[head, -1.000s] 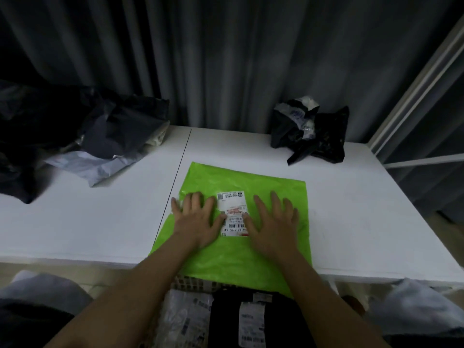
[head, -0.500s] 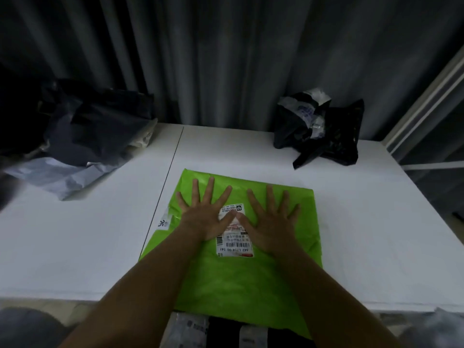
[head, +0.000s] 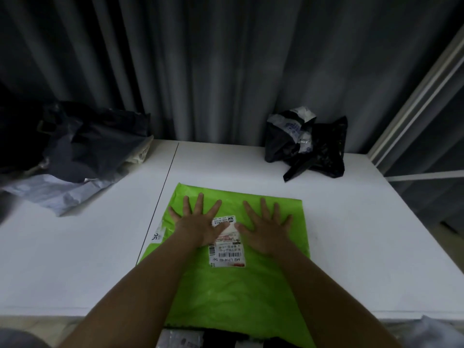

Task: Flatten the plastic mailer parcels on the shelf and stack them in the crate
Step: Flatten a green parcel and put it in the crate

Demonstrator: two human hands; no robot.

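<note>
Pressing down on the green mailer [head: 233, 292], I have both palms flat on its far half, fingers straight and spread wide. My left hand [head: 200, 222] covers the left edge of the white shipping label [head: 227, 244]; my right hand [head: 266, 227] lies just beside the label's right edge. The mailer lies flat on the white table [head: 364, 247], its near end hanging over the front edge. A crumpled black mailer [head: 308, 144] sits at the far right, well apart, and a heap of dark and pale grey mailers [head: 75, 156] lies far left.
</note>
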